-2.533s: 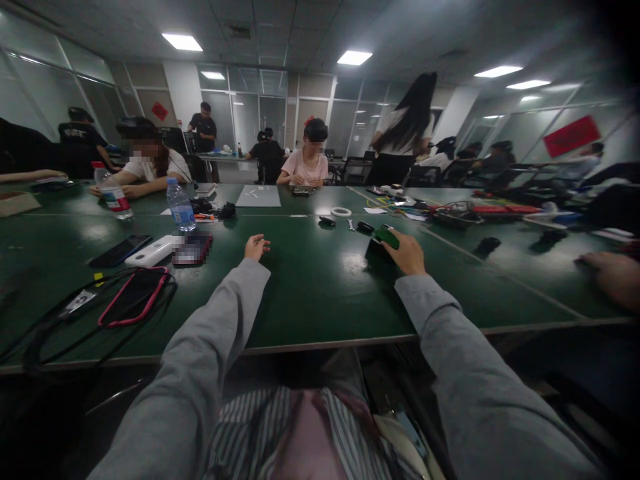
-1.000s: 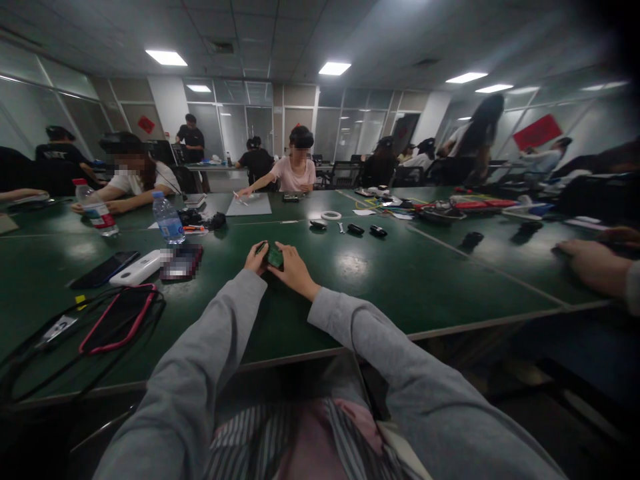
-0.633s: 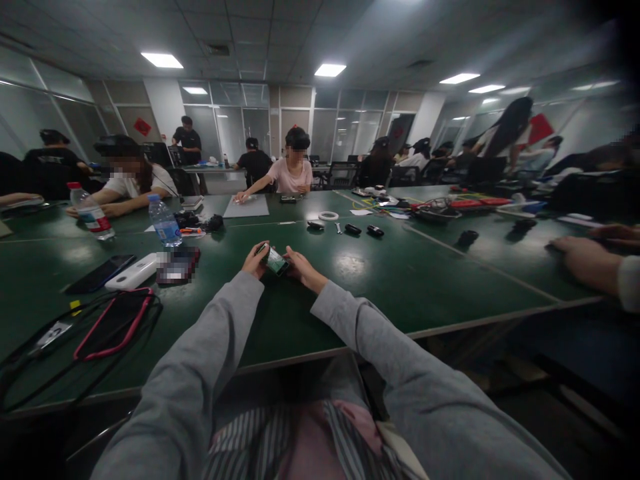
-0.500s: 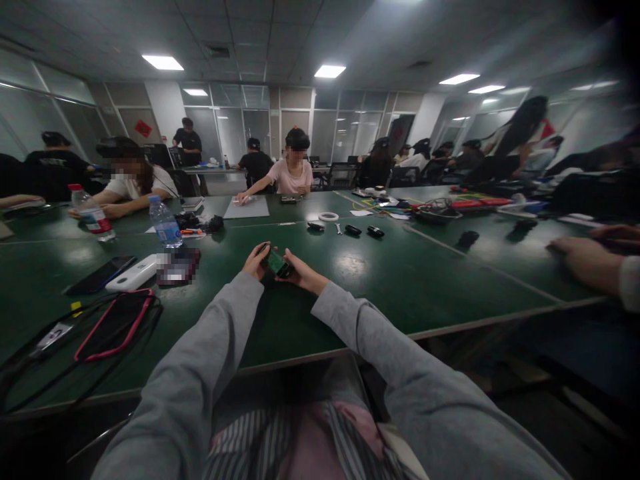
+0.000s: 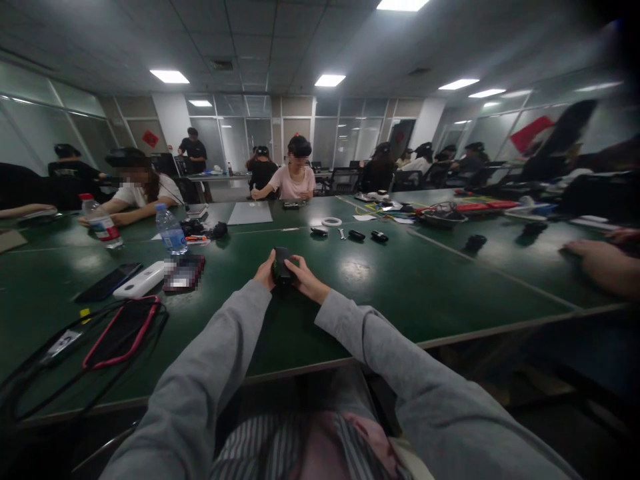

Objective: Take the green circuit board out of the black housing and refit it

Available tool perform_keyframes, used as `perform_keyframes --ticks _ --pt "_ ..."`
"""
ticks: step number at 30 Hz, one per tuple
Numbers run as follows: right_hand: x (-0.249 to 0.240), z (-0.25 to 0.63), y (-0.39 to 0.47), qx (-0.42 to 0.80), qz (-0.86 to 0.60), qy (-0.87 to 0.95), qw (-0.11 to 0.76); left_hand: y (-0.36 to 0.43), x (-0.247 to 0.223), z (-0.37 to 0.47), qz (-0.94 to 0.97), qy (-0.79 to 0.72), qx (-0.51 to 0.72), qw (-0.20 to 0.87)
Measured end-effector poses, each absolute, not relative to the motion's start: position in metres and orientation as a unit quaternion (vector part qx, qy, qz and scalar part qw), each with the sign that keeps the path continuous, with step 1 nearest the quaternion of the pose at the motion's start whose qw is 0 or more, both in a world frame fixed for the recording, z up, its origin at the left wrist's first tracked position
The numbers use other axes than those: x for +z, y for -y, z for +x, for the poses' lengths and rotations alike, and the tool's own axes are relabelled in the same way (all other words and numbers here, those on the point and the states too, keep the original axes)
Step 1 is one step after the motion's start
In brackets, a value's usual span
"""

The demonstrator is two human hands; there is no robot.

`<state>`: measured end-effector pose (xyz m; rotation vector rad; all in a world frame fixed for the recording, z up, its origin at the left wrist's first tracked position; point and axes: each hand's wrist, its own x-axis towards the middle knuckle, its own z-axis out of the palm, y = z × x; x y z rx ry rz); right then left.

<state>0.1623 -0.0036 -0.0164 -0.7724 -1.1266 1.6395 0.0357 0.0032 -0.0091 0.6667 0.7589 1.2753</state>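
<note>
Between my two hands, above the green table (image 5: 380, 300), is a small black boxy device (image 5: 284, 267) with a dark face towards me and a hint of green at its left edge. My left hand (image 5: 265, 272) grips its left side. On the other side my right hand (image 5: 306, 279) holds it, the thumb lying over its face. Farther up the table lie small black parts (image 5: 357, 235), a small metal wrench (image 5: 342, 234) and a white ring (image 5: 331, 221), apart from my hands.
To my left are two bottles (image 5: 171, 230), a white handheld device (image 5: 143, 279), dark phones (image 5: 107, 283) and a pink-edged case (image 5: 121, 333) among black cables. A person (image 5: 295, 177) sits opposite by a grey sheet (image 5: 250, 213). Another person's hand (image 5: 600, 260) rests at the right.
The device has turned in my hands: its green circuit-board face was showing, and now a black face shows. The person opposite has drawn an arm back from the grey sheet.
</note>
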Motion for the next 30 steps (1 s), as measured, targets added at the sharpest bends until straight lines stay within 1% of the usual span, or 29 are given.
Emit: perform_keyframes --ticks 2,9,17,20,23,26,28,30 --pt "-0.016 0.161 0.006 0.659 -0.32 0.476 0.486 -0.004 -0.01 0.035 0.296 -0.347 0.588 0.668" --pt "-0.016 0.165 0.011 0.628 -0.325 0.532 0.465 -0.003 -0.01 0.038 0.292 -0.348 0.58 0.676" --pt "-0.019 0.166 0.009 0.602 -0.317 0.562 0.471 -0.003 -0.01 0.034 0.256 -0.357 0.583 0.684" --pt "-0.023 0.168 0.0 0.559 -0.336 0.58 0.489 -0.006 -0.011 0.031 0.261 -0.349 0.588 0.681" --pt "-0.023 0.174 -0.01 0.52 -0.369 0.561 0.528 -0.009 -0.013 0.026 0.264 -0.334 0.604 0.673" --pt "-0.018 0.182 -0.018 0.561 -0.382 0.473 0.561 -0.011 -0.014 0.018 0.258 -0.31 0.626 0.667" --pt "-0.014 0.187 -0.022 0.605 -0.37 0.423 0.564 -0.012 -0.014 0.013 0.252 -0.295 0.635 0.668" --pt "-0.011 0.191 -0.024 0.627 -0.364 0.413 0.551 -0.012 -0.012 0.009 0.243 -0.289 0.636 0.673"
